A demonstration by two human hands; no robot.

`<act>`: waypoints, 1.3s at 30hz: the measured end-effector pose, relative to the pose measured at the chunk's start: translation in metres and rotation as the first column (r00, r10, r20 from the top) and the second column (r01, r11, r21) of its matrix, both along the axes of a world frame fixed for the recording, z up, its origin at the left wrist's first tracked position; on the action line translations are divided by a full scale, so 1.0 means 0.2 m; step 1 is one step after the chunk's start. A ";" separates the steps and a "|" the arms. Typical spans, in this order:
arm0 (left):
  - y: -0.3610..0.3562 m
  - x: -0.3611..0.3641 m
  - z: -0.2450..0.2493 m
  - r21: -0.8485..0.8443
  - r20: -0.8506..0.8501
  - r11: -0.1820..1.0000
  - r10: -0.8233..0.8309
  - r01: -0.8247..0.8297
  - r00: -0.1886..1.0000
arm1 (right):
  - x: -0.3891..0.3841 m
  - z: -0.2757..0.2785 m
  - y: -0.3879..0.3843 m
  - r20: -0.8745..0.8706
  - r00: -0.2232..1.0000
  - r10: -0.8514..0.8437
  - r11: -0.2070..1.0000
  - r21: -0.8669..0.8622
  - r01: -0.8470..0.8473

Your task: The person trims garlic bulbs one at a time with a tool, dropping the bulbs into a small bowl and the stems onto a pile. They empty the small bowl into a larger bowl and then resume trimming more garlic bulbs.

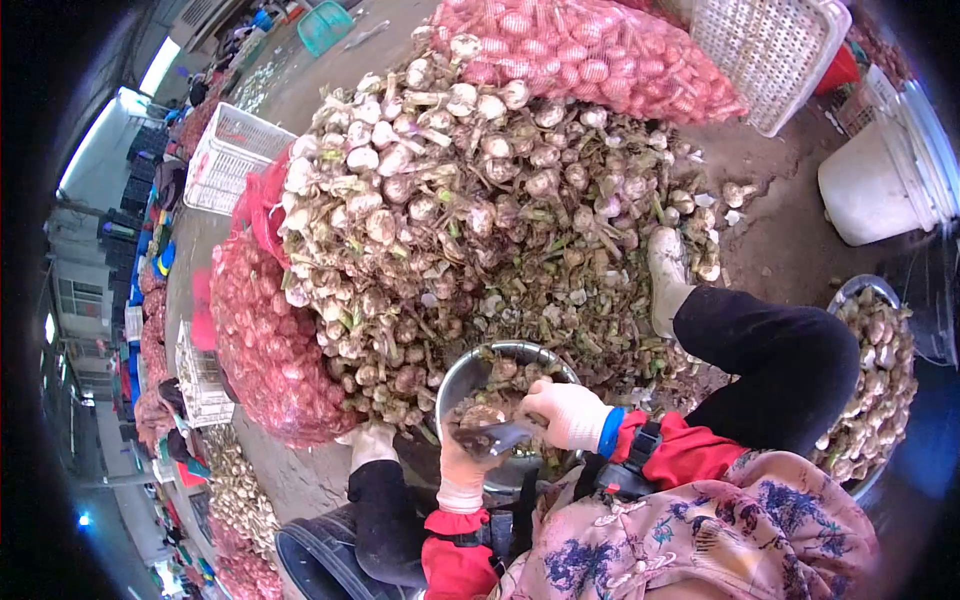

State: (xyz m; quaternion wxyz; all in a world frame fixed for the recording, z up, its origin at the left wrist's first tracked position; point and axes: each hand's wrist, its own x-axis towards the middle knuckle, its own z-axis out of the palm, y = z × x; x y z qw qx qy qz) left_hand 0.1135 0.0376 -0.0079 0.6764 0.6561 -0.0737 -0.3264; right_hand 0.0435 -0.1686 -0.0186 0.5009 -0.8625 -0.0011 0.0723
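Observation:
My left hand (466,468), in a pale glove, is closed around a garlic bulb (483,414) above a metal basin (447,385). My right hand (567,414), also gloved, grips a cutting tool with a dark metal blade (490,438). The blade lies across the left hand's fingers, just under the bulb; the tool's handle is hidden in my right hand. Loose garlic and trimmings lie inside the basin. Directly beyond it rises a large heap of garlic bulbs (400,190) with stems and roots still on.
Red mesh sacks of garlic stand at the left (270,340) and at the back (590,50). White crates (235,150) flank the heap. At the right are a white bucket (870,185) and a basin of garlic (870,380). A dark bucket (320,555) sits by my left leg.

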 end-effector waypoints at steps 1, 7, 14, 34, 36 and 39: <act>0.01 -0.01 -0.03 -0.051 0.072 0.998 -0.019 0.022 0.997 | 0.00 0.04 0.00 -0.021 0.999 0.043 0.997 -0.063 -0.044; -0.05 -0.03 -0.04 -0.193 -0.297 0.978 0.018 -0.079 0.955 | 0.00 0.02 0.04 -0.074 0.990 0.124 0.975 -0.176 -0.135; -0.09 -0.08 -0.05 -0.141 -0.440 0.979 0.074 -0.150 0.895 | -0.02 -0.14 0.03 -0.019 0.997 0.077 0.984 -0.159 -0.079; -0.19 0.01 0.15 0.073 0.417 0.952 0.240 -0.296 0.877 | 0.07 -0.23 -0.24 -0.143 0.667 -0.731 0.610 0.300 0.733; -0.19 0.07 0.15 -0.329 -0.299 0.898 0.194 -0.292 0.934 | 0.06 -0.21 -0.14 0.148 0.675 -0.723 0.674 0.363 0.643; -0.26 0.08 0.10 -0.557 -0.260 0.724 0.314 -0.407 0.913 | 0.03 -0.10 -0.08 0.342 0.798 -0.497 0.855 0.350 0.382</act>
